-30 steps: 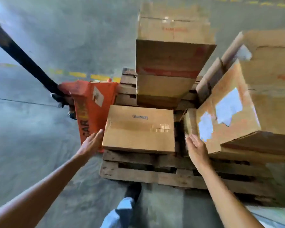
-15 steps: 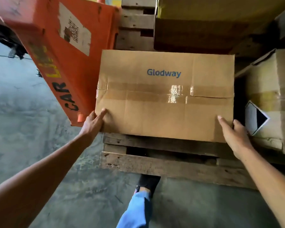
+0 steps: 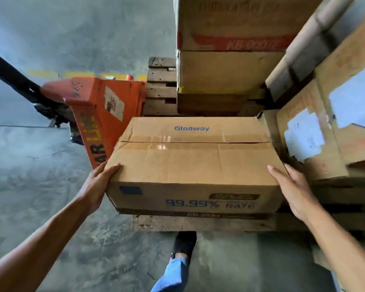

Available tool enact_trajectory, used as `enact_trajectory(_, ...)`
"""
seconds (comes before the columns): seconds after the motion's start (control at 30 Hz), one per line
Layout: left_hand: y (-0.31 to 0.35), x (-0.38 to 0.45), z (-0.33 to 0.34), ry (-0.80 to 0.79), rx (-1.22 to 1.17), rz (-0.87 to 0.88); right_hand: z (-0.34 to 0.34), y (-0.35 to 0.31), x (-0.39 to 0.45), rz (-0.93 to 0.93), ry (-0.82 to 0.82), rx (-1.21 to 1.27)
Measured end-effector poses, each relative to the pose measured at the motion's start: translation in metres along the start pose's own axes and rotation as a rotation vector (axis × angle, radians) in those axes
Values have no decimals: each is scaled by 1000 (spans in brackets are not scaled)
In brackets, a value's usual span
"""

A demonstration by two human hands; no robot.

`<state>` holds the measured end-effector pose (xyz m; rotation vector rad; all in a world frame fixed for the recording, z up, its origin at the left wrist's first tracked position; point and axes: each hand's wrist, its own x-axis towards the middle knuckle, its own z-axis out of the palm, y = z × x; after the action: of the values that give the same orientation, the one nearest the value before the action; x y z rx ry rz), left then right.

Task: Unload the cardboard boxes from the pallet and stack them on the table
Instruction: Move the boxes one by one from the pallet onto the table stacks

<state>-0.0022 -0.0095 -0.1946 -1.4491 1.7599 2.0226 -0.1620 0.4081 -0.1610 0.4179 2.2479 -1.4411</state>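
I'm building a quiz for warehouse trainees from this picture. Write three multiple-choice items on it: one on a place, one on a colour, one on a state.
1. Where is the pallet truck relative to the Glodway box?
A. To its left
B. On top of it
C. To its right

2. What colour is the word "Glodway" on the box?
A. Red
B. Blue
C. Green

3. How is the box held?
A. One hand underneath it
B. Nobody touches it
C. A hand on each side

Answers:
1. A, the orange truck stands left of the box, beside the wooden pallet.
2. B, the lettering on the top flap is blue.
3. C, the left hand presses on the left side and the right hand on the right side, fingers fairly straight.
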Motion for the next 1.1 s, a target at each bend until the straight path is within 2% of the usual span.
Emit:
enact_trajectory(0.23, 48, -190, -60, -92, -141, 279, -66, -77, -241, -335, 141, 86)
enact_trajectory(0.33, 63, -269, -83, -191, -177, 410, -106, -102, -346, -444, 208, 94)
enact_trajectory(0.53, 97, -411, -85, -362, -286, 616, -191, -135, -529, -670, 417, 47)
enact_trajectory(0.7, 112, -501, -34, -542, -289, 727, -264, -123, -642, -745, 626, 70)
enact_trajectory(0.87, 123, -575, 41, -790, -277, 738, -328, -91, -736, -757, 837, 129)
enact_trajectory(1.1, 141, -658, 180, -1106, -223, 745, -404, -55, -837, -723, 1185, 121)
